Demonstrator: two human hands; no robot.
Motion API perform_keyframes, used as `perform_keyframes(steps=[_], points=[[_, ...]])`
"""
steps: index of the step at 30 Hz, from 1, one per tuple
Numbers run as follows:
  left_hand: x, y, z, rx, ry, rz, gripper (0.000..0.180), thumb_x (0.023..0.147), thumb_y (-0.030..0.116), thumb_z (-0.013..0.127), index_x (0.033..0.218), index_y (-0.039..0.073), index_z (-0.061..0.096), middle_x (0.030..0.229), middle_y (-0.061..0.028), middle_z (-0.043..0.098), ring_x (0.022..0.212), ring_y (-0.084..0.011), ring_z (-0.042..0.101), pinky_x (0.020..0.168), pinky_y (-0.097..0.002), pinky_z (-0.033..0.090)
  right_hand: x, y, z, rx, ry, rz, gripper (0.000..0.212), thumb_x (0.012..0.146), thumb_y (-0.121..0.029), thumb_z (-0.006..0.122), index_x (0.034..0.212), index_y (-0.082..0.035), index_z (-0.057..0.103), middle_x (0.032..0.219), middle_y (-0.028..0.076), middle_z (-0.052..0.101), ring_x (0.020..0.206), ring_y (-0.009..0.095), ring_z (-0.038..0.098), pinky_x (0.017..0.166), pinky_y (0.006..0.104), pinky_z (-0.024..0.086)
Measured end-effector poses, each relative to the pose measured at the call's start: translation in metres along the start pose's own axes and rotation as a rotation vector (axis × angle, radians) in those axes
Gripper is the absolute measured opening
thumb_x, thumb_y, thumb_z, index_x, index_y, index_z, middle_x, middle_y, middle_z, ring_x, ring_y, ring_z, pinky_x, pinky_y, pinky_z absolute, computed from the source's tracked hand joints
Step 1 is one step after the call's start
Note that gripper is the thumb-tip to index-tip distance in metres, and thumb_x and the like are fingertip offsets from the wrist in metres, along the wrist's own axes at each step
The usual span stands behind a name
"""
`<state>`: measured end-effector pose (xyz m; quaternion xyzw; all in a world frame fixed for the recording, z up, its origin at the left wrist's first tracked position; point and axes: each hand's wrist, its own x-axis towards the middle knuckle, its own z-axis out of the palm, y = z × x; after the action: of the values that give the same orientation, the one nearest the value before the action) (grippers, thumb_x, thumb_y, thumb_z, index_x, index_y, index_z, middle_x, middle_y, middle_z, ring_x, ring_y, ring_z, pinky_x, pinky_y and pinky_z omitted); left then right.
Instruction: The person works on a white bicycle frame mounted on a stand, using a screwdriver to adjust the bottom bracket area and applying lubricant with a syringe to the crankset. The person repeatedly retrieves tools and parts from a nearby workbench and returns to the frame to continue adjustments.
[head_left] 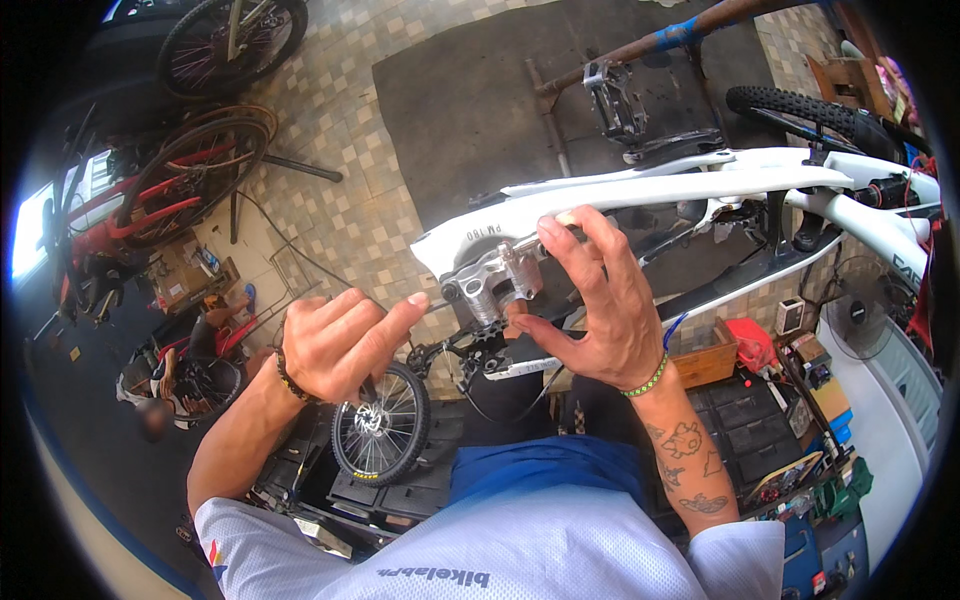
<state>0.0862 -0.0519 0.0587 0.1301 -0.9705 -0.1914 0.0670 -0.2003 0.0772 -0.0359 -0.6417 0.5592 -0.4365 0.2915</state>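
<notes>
Nearest, the left hand (345, 345) is curled beside the silver brake caliper (488, 285) (whether its fingers enclose anything, I cannot tell). The right hand's (600, 300) grip is clamped on the caliper, thumb below, apparently to steady it against the end of the white bicycle frame (660, 192). Beyond, a dark mat (450, 120) covers tiled floor (345, 160), presumably as protection.

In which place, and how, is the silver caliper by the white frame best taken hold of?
Probably pinch the silver caliper by its metal body from the right, thumb at the lower edge, fingers at the upper right. It looks compact; the white frame borders its upper left, while the right hand curves around its right side.
</notes>
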Motion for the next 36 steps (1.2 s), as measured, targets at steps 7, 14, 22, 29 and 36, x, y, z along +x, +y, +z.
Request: perform_keyframes(steps=[7,14,22,29,36], points=[[0.001,-0.001,-0.005,0.030,-0.044,0.001,0.044,0.075,0.003,0.083,0.115,-0.008,0.070,0.069,-0.0018,0.051,0.057,-0.0166,0.053,0.043,-0.0337,0.033,0.003,-0.001,-0.002,0.072,-0.004,0.008,0.094,0.074,-0.028,0.095,0.157,-0.017,0.053,0.145,0.015,0.052,0.103,0.026,0.064,0.095,0.0427,0.054],[0.008,-0.009,-0.015,0.111,-0.115,0.114,0.046,0.075,0.006,0.078,0.119,-0.008,0.071,0.069,0.0015,0.047,0.058,-0.0108,0.053,0.040,-0.0282,0.035,0.003,0.000,-0.003,0.112,-0.020,0.019,0.092,0.077,-0.035,0.095,0.156,-0.016,0.052,0.144,0.015,0.052,0.107,0.028,0.064,0.096,0.0440,0.054],[0.010,-0.012,-0.021,0.111,-0.172,0.136,0.052,0.074,0.006,0.077,0.123,-0.009,0.071,0.070,0.0018,0.048,0.060,-0.0099,0.054,0.041,-0.0267,0.038,0.005,0.000,-0.003,0.097,-0.014,0.007,0.091,0.077,-0.034,0.095,0.155,-0.015,0.052,0.146,0.017,0.052,0.110,0.030,0.063,0.093,0.0430,0.055],[-0.001,-0.002,0.003,0.064,0.014,0.035,0.047,0.077,0.004,0.079,0.121,-0.008,0.071,0.066,0.0036,0.044,0.056,-0.0080,0.051,0.039,-0.0264,0.035,0.003,0.001,-0.002,0.048,-0.014,0.001,0.093,0.075,-0.028,0.096,0.155,-0.013,0.051,0.144,0.019,0.053,0.110,0.031,0.063,0.089,0.0422,0.054],[0.000,-0.003,0.007,0.000,0.014,0.013,0.047,0.078,-0.001,0.079,0.123,-0.008,0.070,0.066,0.0025,0.044,0.056,-0.0094,0.051,0.039,-0.0277,0.035,0.004,0.001,-0.003,0.021,-0.028,-0.008,0.094,0.073,-0.026,0.096,0.155,-0.014,0.052,0.145,0.018,0.053,0.111,0.031,0.063,0.090,0.0423,0.054]])
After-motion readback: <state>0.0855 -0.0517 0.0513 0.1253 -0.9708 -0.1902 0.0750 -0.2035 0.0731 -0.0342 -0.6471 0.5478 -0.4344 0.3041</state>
